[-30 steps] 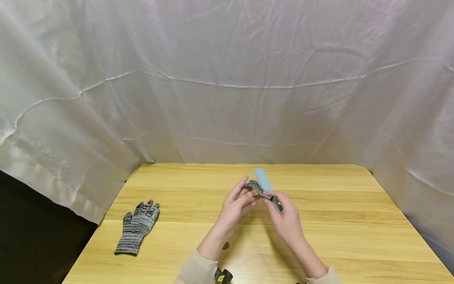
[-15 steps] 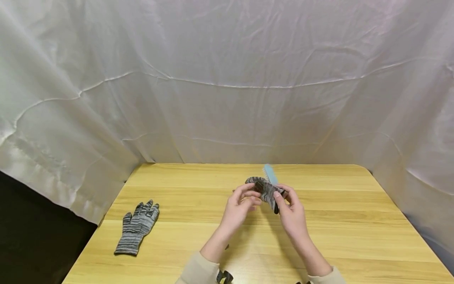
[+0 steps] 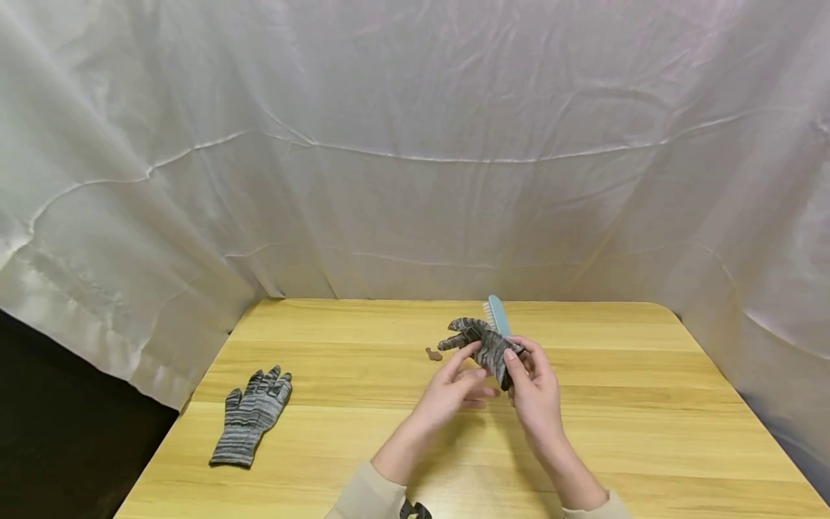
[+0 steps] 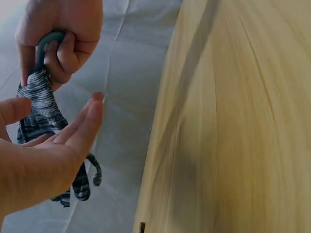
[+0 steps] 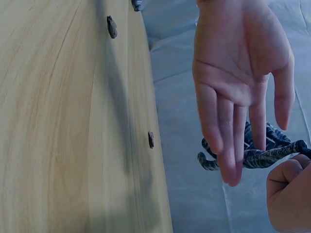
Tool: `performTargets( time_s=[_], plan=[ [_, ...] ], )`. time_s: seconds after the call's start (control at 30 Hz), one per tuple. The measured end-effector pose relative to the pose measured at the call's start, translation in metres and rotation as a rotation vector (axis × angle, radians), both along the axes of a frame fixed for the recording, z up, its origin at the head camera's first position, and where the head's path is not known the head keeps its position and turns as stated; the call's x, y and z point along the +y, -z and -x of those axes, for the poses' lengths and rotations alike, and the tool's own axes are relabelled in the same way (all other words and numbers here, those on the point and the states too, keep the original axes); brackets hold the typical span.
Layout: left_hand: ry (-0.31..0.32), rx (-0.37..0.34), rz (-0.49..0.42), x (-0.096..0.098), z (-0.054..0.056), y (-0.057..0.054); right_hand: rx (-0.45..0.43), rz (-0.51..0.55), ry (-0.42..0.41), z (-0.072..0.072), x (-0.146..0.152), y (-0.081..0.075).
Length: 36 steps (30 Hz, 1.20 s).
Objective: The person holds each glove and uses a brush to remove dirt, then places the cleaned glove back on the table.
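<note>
In the head view, a grey-and-black striped knit glove (image 3: pixel 491 353) hangs in my right hand (image 3: pixel 535 386), which pinches it near its cuff. The same hand holds a light-blue brush (image 3: pixel 499 317) with white bristles, its head rising behind the glove. Curled right fingers also surround a dark green loop (image 4: pixel 41 51) in the left wrist view; whether it belongs to the brush I cannot tell. My left hand (image 3: pixel 447 396) is beside the glove, fingers extended, the index finger against the knit. Its palm and straight fingers show in the right wrist view, in front of the glove.
A matching striped glove (image 3: pixel 249 418) lies flat at the left of the wooden table (image 3: pixel 648 432). A small brown patch (image 3: pixel 434 354) lies on the wood beyond my left hand. Grey curtains (image 3: pixel 415 202) enclose the back and sides.
The glove has turned and opened out, its fingers now pointing left. My left fingers have slid down along it. The brush has shifted right, and the brown patch behind has come into view.
</note>
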<state>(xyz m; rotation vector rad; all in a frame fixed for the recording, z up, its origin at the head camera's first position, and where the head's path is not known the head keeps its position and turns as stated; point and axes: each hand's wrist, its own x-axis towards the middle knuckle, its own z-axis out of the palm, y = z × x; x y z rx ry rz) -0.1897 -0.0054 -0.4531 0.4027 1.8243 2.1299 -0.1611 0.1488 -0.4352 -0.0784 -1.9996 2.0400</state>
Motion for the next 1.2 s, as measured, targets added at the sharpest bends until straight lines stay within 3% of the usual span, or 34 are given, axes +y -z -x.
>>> performTargets(
  time_s=[0.1, 0.3, 0.7, 0.87, 1.2],
  plan=[
    [-0.01, -0.037, -0.058, 0.0, -0.001, 0.0, 0.008, 0.009, -0.002, 0.0, 0.0, 0.001],
    [-0.133, -0.03, -0.151, 0.0, 0.001, -0.002, 0.019, 0.043, 0.014, 0.003, -0.002, 0.006],
    [-0.339, 0.021, -0.244, -0.003, 0.006, 0.001, 0.025, -0.071, 0.013, 0.005, -0.011, 0.018],
    [-0.341, 0.063, -0.266, -0.003, 0.005, 0.001, 0.021, -0.111, 0.018, 0.004, -0.014, 0.02],
    [-0.304, 0.046, -0.262, -0.004, 0.005, -0.001, -0.006, -0.143, 0.012, 0.004, -0.016, 0.021]
  ],
)
